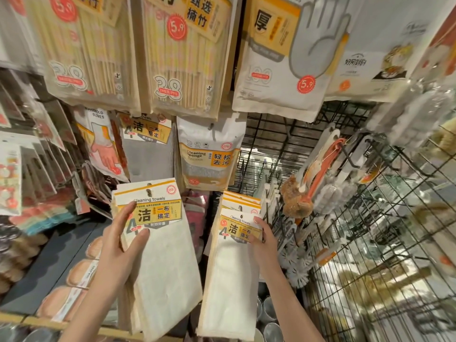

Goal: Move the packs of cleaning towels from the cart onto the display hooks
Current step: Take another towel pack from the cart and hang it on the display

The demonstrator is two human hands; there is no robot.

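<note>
Head view: cart out of frame.

Left hand (pixel 118 245) bare, right hand (pixel 265 245) bare, both forearms unsleeved, no rings

Two hands are in view, a left (pixel 118 245) and a right (pixel 264 240). Each holds a stack of cream cleaning-towel packs with yellow-and-white header cards (pixel 158 255); the right stack (pixel 234 262) shows at least three headers. Two bamboo chopstick packs (pixel 185 58) hang above, beside one white disposable-glove pouch (pixel 278 60) and one cleaning-sponge pouch (pixel 209 154).
</note>
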